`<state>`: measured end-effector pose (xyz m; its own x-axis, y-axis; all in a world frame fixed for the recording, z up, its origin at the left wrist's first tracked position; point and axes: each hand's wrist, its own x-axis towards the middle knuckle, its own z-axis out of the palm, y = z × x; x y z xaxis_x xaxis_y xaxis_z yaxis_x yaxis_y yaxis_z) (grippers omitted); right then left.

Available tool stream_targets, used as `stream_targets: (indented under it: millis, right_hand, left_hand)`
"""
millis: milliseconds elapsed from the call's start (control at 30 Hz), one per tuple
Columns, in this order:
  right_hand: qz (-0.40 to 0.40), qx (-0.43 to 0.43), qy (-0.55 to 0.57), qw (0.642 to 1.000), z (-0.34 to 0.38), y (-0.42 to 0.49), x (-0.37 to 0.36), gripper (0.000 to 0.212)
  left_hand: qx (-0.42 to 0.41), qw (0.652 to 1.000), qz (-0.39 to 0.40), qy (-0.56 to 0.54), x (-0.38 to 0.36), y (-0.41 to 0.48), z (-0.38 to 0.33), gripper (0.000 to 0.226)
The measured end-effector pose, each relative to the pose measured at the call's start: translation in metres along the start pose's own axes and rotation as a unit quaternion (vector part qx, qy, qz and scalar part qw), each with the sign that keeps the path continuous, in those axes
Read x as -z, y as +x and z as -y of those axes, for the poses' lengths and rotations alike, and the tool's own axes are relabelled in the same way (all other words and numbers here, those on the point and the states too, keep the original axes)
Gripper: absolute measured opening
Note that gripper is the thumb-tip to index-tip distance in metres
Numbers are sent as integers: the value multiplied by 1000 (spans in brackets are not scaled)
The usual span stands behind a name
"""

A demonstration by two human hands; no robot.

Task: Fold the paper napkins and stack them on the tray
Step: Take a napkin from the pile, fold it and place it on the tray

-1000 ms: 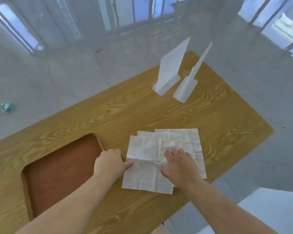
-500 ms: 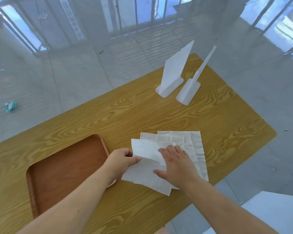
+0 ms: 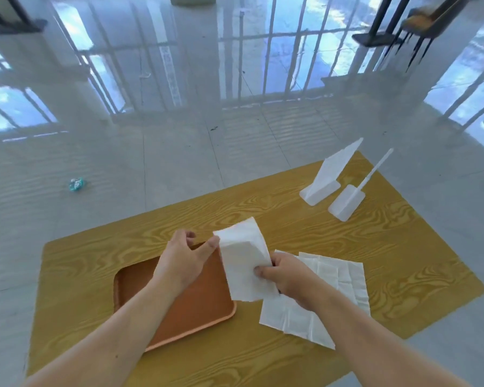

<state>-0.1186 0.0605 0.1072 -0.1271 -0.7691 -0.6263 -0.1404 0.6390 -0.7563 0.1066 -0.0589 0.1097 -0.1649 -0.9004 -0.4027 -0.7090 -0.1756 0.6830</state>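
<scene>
A white folded napkin (image 3: 242, 256) is lifted off the table, held between both hands above the tray's right edge. My left hand (image 3: 183, 259) pinches its upper left corner with thumb and fingers. My right hand (image 3: 287, 275) grips its right edge lower down. The brown tray (image 3: 199, 305) lies on the table under my left hand, with nothing visible in its bare part. A pile of unfolded white napkins (image 3: 336, 277) lies flat to the right of the tray, partly hidden by my right hand and forearm.
The wooden table (image 3: 277, 219) ends close on all sides, with grey tiled floor beyond. Two white upright stands (image 3: 333, 177) sit at the table's far right corner. A small crumpled scrap (image 3: 76, 184) lies on the floor at left.
The top napkin was pressed flat on the pile; now both hands have lifted it, folded, up and left toward the tray. The camera has tilted up.
</scene>
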Motion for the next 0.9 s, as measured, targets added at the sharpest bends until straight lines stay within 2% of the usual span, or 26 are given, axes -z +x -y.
stream_targets:
  millis: [67,133,200,233,300,367,467,500,567,633,700,833,900]
  right_hand:
    - [48,-15,123,991,15,-1,-12,20]
    - [79,-17,176,981,30,-2,-29,28]
    - [92,-13,183,979,41,-1,-49,31]
    - [95,-8,178,979,44,-1,-57,31]
    - [93,8,153,984,51,-3,-76,29]
    - [53,34,96,993,57,-4,-94,33]
    - [-29,59,28,997,65,-6,-113,71]
    - [-38,71,18,997,67,-7,-118,87]
    - [-35,103,5,994,72,-10,-127,100]
    - [-26,132,-11,991,77,-14,-133,94]
    - [-25,155,-34,987,81,-17,-139,74]
    - [-63,194,-152,967,90,-27,-144,19]
    - [-94,219,-214,947,93,-31,-143,12]
  left_hand:
    - [73,995,66,-18,12,-9,16,112]
    - [137,974,170,-66,22,-22,34,119]
    - [159,933,266,-182,27,-34,48,104]
    - [153,916,282,-241,28,-40,52,89]
    - [127,899,261,-329,36,-46,57,68]
    - [91,898,206,-379,44,-46,61,63]
    - [72,914,125,-380,61,-47,64,83]
    - [64,920,107,-371,68,-47,67,95]
    - [47,925,92,-366,79,-49,71,109]
    - [29,927,98,-362,88,-51,76,112]
    - [0,942,108,-318,97,-53,78,101]
    - [-85,983,72,-146,111,-58,73,29]
    - [-129,990,33,-50,115,-58,68,8]
